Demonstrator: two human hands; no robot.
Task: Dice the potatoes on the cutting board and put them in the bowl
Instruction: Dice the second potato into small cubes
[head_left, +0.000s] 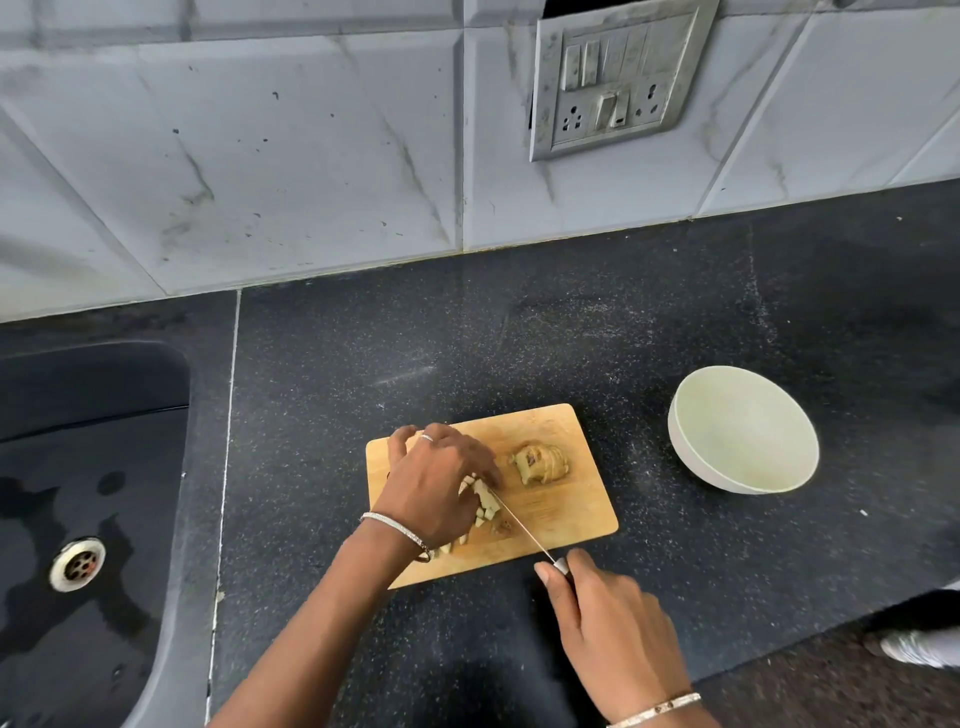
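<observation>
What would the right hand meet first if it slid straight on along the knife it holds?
Probably the cutting board's near edge, then the cut potato under the left hand; height is unclear.

No readable txt, labels, brands or nos. anywhere. Switch plate (618, 83) on the wall was too blurred for any marks; bowl (743, 431) & cutting board (571, 514) showed plain surfaces.
</observation>
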